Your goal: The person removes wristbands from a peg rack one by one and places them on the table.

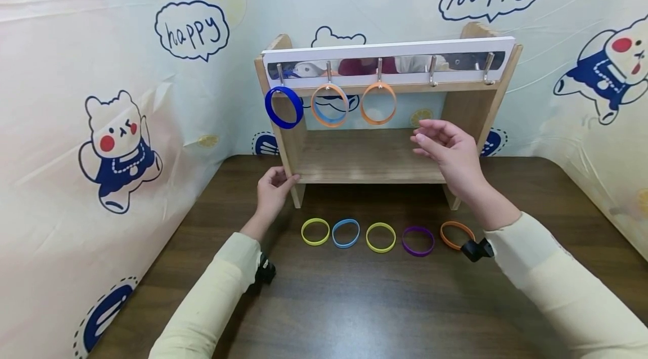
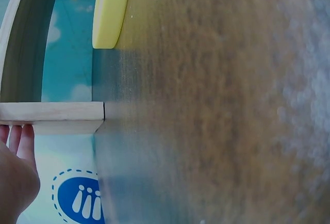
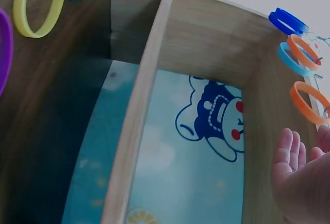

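Observation:
A wooden rack [image 1: 374, 156] with a row of several metal hooks [image 1: 432, 71] stands on the table. My left hand [image 1: 273, 193] grips the lower edge of its left side panel; in the left wrist view its fingers [image 2: 27, 146] lie against that panel. On the hooks hang a dark blue wristband [image 1: 270, 108], an orange wristband [image 1: 316, 114] together with a light blue wristband [image 1: 329, 119], and another orange wristband [image 1: 365, 114]. My right hand [image 1: 453, 156], fingers loosely bent and holding nothing, is raised before the right half of the rack, below the two bare hooks.
Along the table before the rack lie two yellow wristbands [image 1: 304, 237], a light blue one [image 1: 335, 240], a purple one [image 1: 405, 243] and an orange one [image 1: 445, 239]. The right wrist camera [image 1: 477, 250] hangs near the orange one. Printed cloth [image 1: 192, 111] encloses the back and sides.

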Action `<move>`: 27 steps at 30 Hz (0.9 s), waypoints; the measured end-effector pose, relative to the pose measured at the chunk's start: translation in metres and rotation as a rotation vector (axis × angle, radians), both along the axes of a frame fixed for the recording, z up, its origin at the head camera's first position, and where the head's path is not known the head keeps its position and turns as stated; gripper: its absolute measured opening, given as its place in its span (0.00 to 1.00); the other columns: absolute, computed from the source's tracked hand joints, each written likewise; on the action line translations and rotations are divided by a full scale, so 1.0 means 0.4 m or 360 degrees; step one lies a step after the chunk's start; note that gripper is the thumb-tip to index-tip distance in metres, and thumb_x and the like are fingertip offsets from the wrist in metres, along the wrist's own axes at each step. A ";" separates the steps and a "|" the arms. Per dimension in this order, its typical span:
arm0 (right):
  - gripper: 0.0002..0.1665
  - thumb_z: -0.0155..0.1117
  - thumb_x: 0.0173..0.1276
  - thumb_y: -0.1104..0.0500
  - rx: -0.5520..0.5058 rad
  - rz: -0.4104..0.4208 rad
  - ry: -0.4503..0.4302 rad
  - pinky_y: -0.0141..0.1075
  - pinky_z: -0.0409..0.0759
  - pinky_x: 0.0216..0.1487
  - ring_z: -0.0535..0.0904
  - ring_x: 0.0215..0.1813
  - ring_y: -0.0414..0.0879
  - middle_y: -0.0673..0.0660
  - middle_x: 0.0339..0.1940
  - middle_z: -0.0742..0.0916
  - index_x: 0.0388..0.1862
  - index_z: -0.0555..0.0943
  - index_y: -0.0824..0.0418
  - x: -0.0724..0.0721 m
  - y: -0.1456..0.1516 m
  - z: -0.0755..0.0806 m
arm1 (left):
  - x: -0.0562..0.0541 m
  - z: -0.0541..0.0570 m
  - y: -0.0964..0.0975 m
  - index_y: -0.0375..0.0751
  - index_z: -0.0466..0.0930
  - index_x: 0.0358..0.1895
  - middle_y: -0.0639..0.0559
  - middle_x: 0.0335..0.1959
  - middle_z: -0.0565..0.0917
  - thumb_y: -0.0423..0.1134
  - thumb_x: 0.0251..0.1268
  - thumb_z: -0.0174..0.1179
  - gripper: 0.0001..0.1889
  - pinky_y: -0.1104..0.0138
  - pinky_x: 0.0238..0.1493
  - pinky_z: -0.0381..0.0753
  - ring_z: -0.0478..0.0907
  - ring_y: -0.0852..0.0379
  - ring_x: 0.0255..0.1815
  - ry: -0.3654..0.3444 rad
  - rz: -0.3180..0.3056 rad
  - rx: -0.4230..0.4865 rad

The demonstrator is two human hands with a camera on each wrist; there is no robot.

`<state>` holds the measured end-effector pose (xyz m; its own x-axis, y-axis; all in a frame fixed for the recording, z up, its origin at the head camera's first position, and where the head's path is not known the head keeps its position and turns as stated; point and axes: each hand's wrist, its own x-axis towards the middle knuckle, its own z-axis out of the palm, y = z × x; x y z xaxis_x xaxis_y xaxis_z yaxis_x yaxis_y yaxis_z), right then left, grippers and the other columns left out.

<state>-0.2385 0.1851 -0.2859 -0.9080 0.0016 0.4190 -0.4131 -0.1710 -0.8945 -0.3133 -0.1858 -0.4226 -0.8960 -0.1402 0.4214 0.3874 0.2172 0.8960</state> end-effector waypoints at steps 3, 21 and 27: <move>0.14 0.67 0.66 0.65 -0.0019 -0.0009 0.0005 0.34 0.82 0.44 0.83 0.46 0.46 0.57 0.44 0.85 0.50 0.81 0.63 -0.009 -0.015 0.010 | -0.002 -0.001 0.000 0.34 0.80 0.45 0.42 0.39 0.83 0.38 0.58 0.71 0.15 0.71 0.37 0.80 0.79 0.56 0.39 0.0000 0.0006 -0.0004; 0.17 0.69 0.62 0.68 -0.0142 -0.0081 0.0041 0.33 0.82 0.41 0.84 0.41 0.44 0.59 0.44 0.84 0.51 0.80 0.64 -0.049 -0.096 0.054 | 0.000 -0.001 -0.001 0.35 0.80 0.44 0.44 0.39 0.83 0.38 0.58 0.71 0.15 0.70 0.38 0.80 0.79 0.55 0.40 -0.0015 -0.0010 0.0006; 0.17 0.69 0.62 0.69 -0.0138 -0.0095 0.0018 0.33 0.82 0.40 0.84 0.40 0.44 0.59 0.43 0.85 0.50 0.81 0.62 -0.057 -0.111 0.060 | 0.003 0.004 -0.001 0.35 0.80 0.45 0.42 0.40 0.83 0.40 0.58 0.71 0.16 0.70 0.38 0.80 0.79 0.55 0.40 -0.0040 -0.0005 -0.0006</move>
